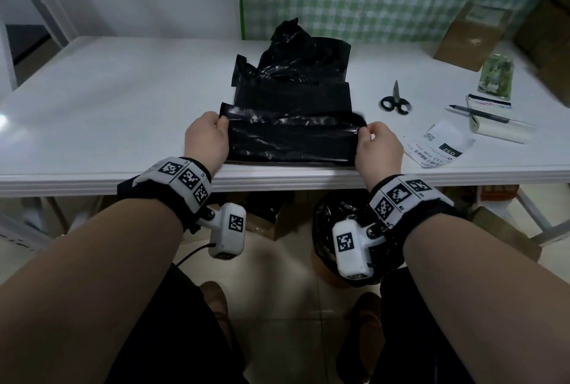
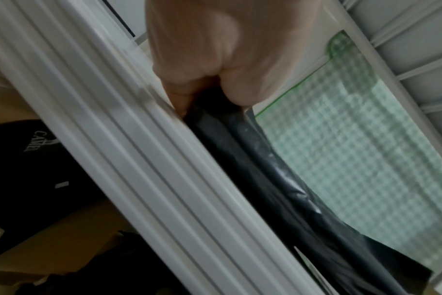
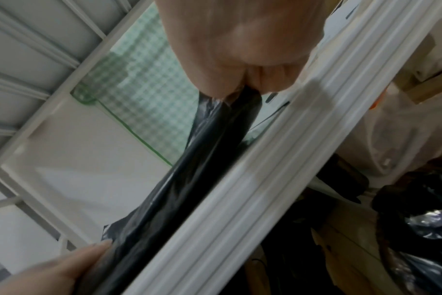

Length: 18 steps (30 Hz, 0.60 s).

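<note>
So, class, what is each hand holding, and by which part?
The bag: left hand pinches the near fold's left end, right hand its right end.

Up close on the left hand (image 2: 227, 49): thumb and curled fingers pinch the end of the black bag (image 2: 278, 179) right at the tabletop (image 2: 139, 159) edge, whose white ridged rim runs diagonally across. The bag stretches away along it. Behind is a green checked sheet (image 2: 366, 149), and below are a cardboard box (image 2: 63, 239) and a dark cloth (image 2: 25, 169) with pale lettering.
</note>
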Available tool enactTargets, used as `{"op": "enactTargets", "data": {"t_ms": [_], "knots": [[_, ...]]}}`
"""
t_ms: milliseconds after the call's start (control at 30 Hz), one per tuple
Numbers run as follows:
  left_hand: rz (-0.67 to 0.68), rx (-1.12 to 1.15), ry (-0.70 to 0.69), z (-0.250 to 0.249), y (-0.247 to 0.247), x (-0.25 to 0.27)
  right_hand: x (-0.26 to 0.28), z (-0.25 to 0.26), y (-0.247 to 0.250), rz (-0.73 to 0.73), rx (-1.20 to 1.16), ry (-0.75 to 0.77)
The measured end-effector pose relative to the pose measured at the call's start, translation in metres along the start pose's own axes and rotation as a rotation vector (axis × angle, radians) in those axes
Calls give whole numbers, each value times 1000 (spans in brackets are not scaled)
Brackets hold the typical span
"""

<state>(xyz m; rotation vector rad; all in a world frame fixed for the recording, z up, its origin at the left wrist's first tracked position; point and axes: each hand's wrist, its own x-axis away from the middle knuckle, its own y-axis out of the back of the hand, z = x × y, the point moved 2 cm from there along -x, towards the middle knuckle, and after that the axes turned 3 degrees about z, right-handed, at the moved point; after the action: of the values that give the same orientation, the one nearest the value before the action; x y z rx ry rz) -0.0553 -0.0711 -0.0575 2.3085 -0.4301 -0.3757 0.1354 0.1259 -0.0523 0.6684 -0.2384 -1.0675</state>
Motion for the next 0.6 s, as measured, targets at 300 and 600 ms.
{"op": "enactTargets", "data": {"t_ms": [300, 600], "knots": [[-8, -292, 17, -2, -2, 13, 9, -7, -5, 57, 273, -80], [-39, -305, -53, 6, -5, 18, 17, -9, -5, 17, 347, -64]]}}
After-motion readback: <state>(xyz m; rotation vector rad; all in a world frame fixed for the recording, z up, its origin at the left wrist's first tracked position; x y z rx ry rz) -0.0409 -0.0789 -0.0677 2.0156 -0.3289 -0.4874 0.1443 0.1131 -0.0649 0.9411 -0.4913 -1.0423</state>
